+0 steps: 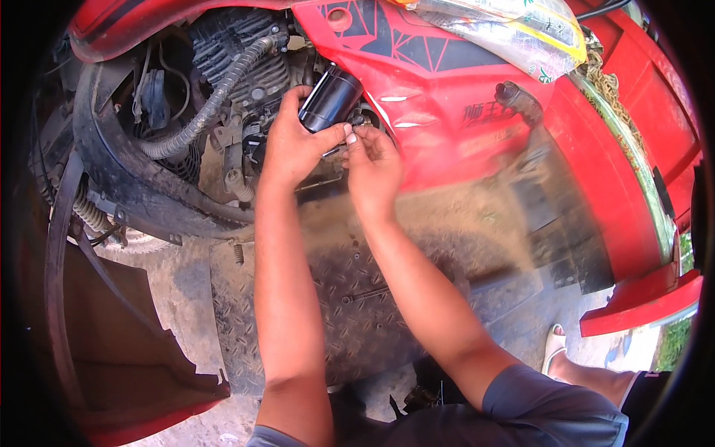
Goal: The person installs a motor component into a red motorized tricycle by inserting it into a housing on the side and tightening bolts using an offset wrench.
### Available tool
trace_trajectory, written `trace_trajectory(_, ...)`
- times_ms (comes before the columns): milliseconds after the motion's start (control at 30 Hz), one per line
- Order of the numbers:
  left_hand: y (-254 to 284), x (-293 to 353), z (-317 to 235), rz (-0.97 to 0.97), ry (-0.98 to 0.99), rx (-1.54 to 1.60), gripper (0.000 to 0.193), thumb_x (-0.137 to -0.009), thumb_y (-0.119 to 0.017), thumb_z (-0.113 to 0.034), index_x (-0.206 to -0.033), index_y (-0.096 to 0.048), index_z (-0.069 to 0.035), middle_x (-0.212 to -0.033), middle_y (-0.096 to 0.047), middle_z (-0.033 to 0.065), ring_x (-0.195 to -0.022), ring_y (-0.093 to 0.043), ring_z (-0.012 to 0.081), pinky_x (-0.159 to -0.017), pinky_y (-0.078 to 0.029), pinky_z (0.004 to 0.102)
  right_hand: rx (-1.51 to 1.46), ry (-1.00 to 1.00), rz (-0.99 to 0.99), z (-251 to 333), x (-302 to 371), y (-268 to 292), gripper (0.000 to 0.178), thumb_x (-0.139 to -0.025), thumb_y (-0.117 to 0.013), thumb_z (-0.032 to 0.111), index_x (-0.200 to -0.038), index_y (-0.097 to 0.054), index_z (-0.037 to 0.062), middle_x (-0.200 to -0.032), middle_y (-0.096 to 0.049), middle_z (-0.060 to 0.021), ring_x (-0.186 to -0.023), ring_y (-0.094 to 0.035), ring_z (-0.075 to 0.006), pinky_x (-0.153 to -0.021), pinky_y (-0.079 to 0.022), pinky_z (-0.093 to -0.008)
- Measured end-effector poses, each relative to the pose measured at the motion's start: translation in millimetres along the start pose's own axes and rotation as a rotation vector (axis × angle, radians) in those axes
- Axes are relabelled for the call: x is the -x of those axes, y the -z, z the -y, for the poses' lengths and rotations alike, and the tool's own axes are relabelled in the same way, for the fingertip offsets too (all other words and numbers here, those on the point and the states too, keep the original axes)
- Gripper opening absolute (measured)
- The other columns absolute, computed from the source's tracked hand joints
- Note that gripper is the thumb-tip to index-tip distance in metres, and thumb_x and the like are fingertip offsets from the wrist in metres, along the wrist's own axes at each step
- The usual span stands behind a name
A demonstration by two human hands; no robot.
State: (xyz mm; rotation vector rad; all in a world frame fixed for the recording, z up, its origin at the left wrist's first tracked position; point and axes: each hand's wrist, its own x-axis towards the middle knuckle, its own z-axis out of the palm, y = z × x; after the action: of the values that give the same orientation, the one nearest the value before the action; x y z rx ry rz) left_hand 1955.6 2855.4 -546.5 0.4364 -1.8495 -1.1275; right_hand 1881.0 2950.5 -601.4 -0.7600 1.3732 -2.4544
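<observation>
My left hand (292, 141) is wrapped round a shiny black cylinder (329, 98) that looks like a small starter motor. It is tilted, its upper end leaning to the right, in front of the exposed engine (257, 83). The fingers of my right hand (376, 170) are pinched together at the cylinder's lower end, against my left thumb. Whatever sits between those fingertips is too small and hidden to name. A red body panel (439, 104) with dark graphics rises just right of both hands.
Below my forearms lies a dusty tread-patterned footboard (335, 328), with a wrench (366, 295) and a small spring (238, 254) on it. A ribbed metal hose (216, 104) curves at left. Plastic packaging (514, 33) rests on the panel. A sandaled foot (555, 350) stands at right.
</observation>
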Motion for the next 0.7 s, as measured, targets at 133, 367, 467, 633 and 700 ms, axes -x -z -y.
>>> trace_trajectory(133, -0.5, -0.3, 0.1, -0.04, -0.005, -0.075, 0.079, -0.065, -0.091, -0.02, -0.131, -0.053, 0.001, -0.109, -0.07, 0.0162, -0.096, -0.069, 0.0237, -0.086, -0.056, 0.0373, 0.198, 0.202, 0.026, -11.7, -8.7, 5.2, 0.013, -0.098, -0.067, 0.004, -0.11, -0.067, -0.0012, -0.095, -0.073, -0.0045, -0.082, -0.066, -0.0096, -0.077, -0.055, -0.0258)
trace_trajectory(367, 0.8, -1.3, 6.7, -0.045, -0.041, -0.15, 0.081, -0.068, -0.092, -0.025, -0.133, -0.055, 0.006, -0.109, -0.07, 0.0141, -0.094, -0.068, 0.0185, -0.085, -0.055, 0.0313, 0.239, -0.027, 0.095, 32.7, -9.1, 69.3, 0.027, -0.097, -0.069, 0.005, -0.122, -0.065, -0.0003, -0.092, -0.073, -0.003, -0.081, -0.069, -0.0135, -0.075, -0.056, -0.0269)
trace_trajectory(467, 0.3, -0.6, 5.9, -0.053, -0.059, -0.172, 0.083, -0.067, -0.092, -0.028, -0.133, -0.055, 0.007, -0.108, -0.07, 0.0137, -0.093, -0.068, 0.0188, -0.085, -0.055, 0.0305, 0.614, -0.062, 0.206, 48.2, 28.0, 114.1, 0.016, -0.095, -0.072, 0.01, -0.109, -0.072, 0.0009, -0.087, -0.072, -0.0029, -0.079, -0.069, -0.0155, -0.073, -0.056, -0.0311)
trace_trajectory(633, -2.5, 4.8, -0.6, -0.032, -0.003, -0.1, 0.086, -0.066, -0.093, -0.028, -0.135, -0.053, 0.006, -0.11, -0.069, 0.014, -0.094, -0.068, 0.0178, -0.084, -0.055, 0.0304, 1.165, 0.262, 0.79, 16.9, 83.9, 138.0, 0.013, -0.085, -0.073, 0.009, -0.097, -0.073, 0.0062, -0.092, -0.069, -0.0131, -0.088, -0.069, -0.0331, -0.08, -0.056, -0.0434)
trace_trajectory(700, -3.3, 5.4, -1.1, -0.045, 0.003, -0.07, 0.086, -0.066, -0.093, -0.027, -0.135, -0.053, 0.006, -0.11, -0.069, 0.0136, -0.094, -0.068, 0.0181, -0.084, -0.055, 0.0307, 1.117, 0.317, 0.82, 1.1, 91.7, 138.0, 0.015, -0.082, -0.071, 0.007, -0.096, -0.071, 0.0058, -0.094, -0.068, -0.0144, -0.094, -0.067, -0.0353, -0.083, -0.055, -0.0455)
